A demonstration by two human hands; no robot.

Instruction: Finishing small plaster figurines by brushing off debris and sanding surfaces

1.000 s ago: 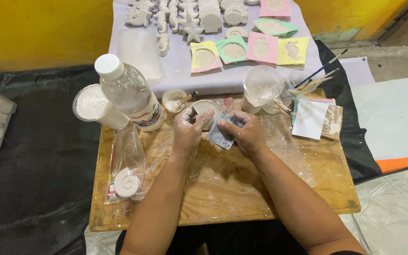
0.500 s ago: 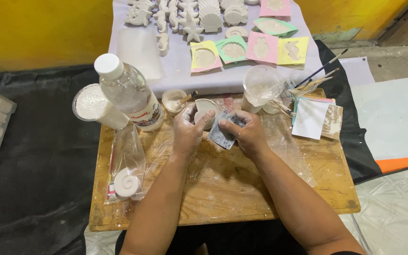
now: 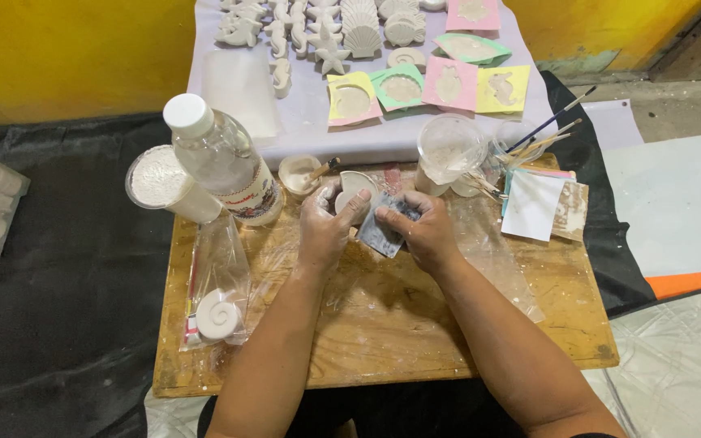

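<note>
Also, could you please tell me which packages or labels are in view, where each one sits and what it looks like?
Clear plastic bottle: back left of the wooden board, white cap, label band with red and white near its base.
Clear plastic bag: left side of the board, flat, red strip along one edge, holding a white spiral shell cast.
Clear cup of white powder: left of the bottle, no label visible.
No signs or screens.
</note>
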